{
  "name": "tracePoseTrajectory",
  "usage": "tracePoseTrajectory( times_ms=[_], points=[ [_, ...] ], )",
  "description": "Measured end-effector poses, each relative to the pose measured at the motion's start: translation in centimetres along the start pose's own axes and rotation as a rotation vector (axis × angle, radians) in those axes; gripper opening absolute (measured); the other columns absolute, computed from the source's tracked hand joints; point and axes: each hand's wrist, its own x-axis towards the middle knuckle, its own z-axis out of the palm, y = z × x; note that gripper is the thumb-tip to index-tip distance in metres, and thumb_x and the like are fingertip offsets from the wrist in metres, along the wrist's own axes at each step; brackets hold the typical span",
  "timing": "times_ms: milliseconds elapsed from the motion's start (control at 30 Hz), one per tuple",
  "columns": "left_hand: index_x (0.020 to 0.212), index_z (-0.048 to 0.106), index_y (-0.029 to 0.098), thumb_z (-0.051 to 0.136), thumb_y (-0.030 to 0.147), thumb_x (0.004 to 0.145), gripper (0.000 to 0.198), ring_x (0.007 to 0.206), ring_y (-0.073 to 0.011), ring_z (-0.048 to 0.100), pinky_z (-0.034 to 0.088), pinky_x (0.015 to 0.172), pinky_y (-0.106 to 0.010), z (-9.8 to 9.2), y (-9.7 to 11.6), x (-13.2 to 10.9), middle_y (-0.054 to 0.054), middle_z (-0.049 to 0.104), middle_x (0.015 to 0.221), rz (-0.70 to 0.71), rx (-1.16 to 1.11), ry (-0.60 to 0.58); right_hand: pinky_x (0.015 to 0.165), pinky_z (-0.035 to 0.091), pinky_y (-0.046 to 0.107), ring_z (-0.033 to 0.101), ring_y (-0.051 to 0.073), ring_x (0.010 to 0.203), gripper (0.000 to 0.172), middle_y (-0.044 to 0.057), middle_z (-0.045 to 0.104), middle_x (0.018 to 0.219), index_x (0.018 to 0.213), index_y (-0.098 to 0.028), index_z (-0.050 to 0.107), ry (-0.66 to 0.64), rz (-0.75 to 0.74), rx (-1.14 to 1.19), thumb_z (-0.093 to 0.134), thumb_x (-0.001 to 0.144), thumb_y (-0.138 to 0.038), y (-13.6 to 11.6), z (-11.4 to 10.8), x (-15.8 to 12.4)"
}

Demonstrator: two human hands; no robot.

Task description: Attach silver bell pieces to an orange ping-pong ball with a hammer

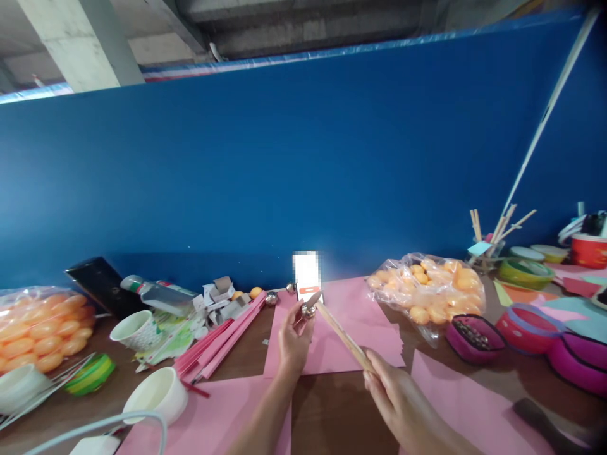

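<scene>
Near the middle of the table, my left hand is closed with its fingertips around a small shiny silver ball. My right hand grips a pale wooden stick, which slants up and left so that its far end comes close to the ball. Whether stick and ball touch, I cannot tell. A dark, narrow piece shows just above the ball; its kind is unclear. Pink paper lies below both hands. Behind them a phone with a bright screen leans by the blue wall.
Two more silver balls sit at the back. Bags of orange balls lie at right and left. Pink strips, a white cup and a clear bottle stand left; a magenta container is right.
</scene>
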Motion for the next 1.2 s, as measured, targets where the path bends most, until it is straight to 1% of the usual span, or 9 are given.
tracePoseTrajectory(
  times_ms=[100,233,433,567,733,867,1000,1100,1200],
  points=[
    [0.112,0.053,0.019,0.063,0.025,0.067,0.046,0.092,-0.0207,0.061,0.051,0.076,-0.032,0.01,0.04,-0.08,-0.009,0.061,0.102,-0.026,0.016,-0.007,0.054,0.045,0.023,0.060,0.016,0.059,0.027,0.002,0.062,0.069,0.113,-0.020,0.044,-0.032,0.007,0.003,0.035,0.088,-0.025,0.03,0.01,0.04],
    [0.112,0.053,0.020,0.065,0.027,0.065,0.049,0.091,-0.0219,0.061,0.053,0.067,-0.030,-0.03,-0.03,-0.07,-0.010,0.060,0.100,0.006,0.009,-0.026,0.053,0.045,0.023,0.059,0.016,0.060,0.028,0.003,0.062,0.072,0.115,-0.020,0.040,-0.039,0.019,0.010,0.034,0.088,-0.026,0.12,-0.02,0.05],
    [0.106,0.057,0.016,0.069,0.022,0.061,0.047,0.084,-0.0194,0.062,0.051,0.072,-0.031,0.03,0.13,0.06,-0.009,0.062,0.094,-0.001,-0.035,0.033,0.057,0.044,0.025,0.060,0.016,0.063,0.029,0.003,0.061,0.074,0.117,-0.021,0.037,-0.036,0.020,0.002,0.033,0.089,-0.026,0.22,0.07,-0.05],
    [0.098,0.056,0.016,0.071,0.018,0.057,0.043,0.080,-0.0191,0.063,0.051,0.073,-0.033,0.13,0.48,0.15,-0.007,0.065,0.089,-0.035,-0.055,0.098,0.052,0.042,0.024,0.058,0.015,0.058,0.024,0.000,0.060,0.068,0.111,-0.022,0.042,-0.112,0.044,0.001,0.032,0.089,-0.024,0.06,-0.04,-0.01],
    [0.096,0.056,0.015,0.070,0.020,0.058,0.041,0.078,-0.0196,0.064,0.051,0.074,-0.034,-0.03,0.04,0.29,-0.008,0.066,0.085,-0.010,-0.026,0.072,0.057,0.045,0.024,0.062,0.017,0.068,0.031,0.005,0.064,0.081,0.118,-0.019,0.038,-0.032,-0.008,-0.012,0.033,0.088,-0.023,0.04,-0.18,0.11],
    [0.101,0.056,0.016,0.067,0.022,0.062,0.041,0.083,-0.0196,0.063,0.050,0.075,-0.033,-0.13,-0.33,0.24,-0.009,0.065,0.092,-0.046,-0.004,0.029,0.053,0.044,0.023,0.061,0.016,0.063,0.026,0.002,0.063,0.073,0.112,-0.020,0.044,-0.060,0.003,-0.031,0.034,0.088,-0.022,0.00,-0.16,0.10],
    [0.110,0.054,0.019,0.064,0.025,0.067,0.045,0.092,-0.0205,0.061,0.049,0.076,-0.032,-0.18,-0.20,0.15,-0.010,0.062,0.100,-0.018,0.031,0.010,0.054,0.044,0.023,0.060,0.015,0.061,0.029,0.001,0.062,0.073,0.116,-0.020,0.040,-0.037,0.010,-0.020,0.034,0.088,-0.021,-0.05,-0.14,0.11],
    [0.114,0.052,0.019,0.063,0.027,0.068,0.048,0.093,-0.0205,0.059,0.050,0.070,-0.027,-0.17,-0.04,0.08,-0.011,0.059,0.106,-0.017,0.044,0.006,0.052,0.042,0.023,0.060,0.016,0.063,0.026,0.003,0.062,0.074,0.112,-0.020,0.043,-0.083,0.013,-0.031,0.033,0.088,-0.021,-0.18,-0.27,0.21],
    [0.117,0.050,0.019,0.061,0.032,0.069,0.051,0.079,-0.0175,0.061,0.049,0.055,-0.023,-0.13,0.22,-0.10,-0.010,0.060,0.100,-0.063,0.074,0.004,0.052,0.043,0.023,0.060,0.015,0.061,0.026,0.002,0.062,0.071,0.112,-0.020,0.043,-0.097,0.024,-0.015,0.033,0.089,-0.022,-0.23,-0.30,0.21]
  ],
)
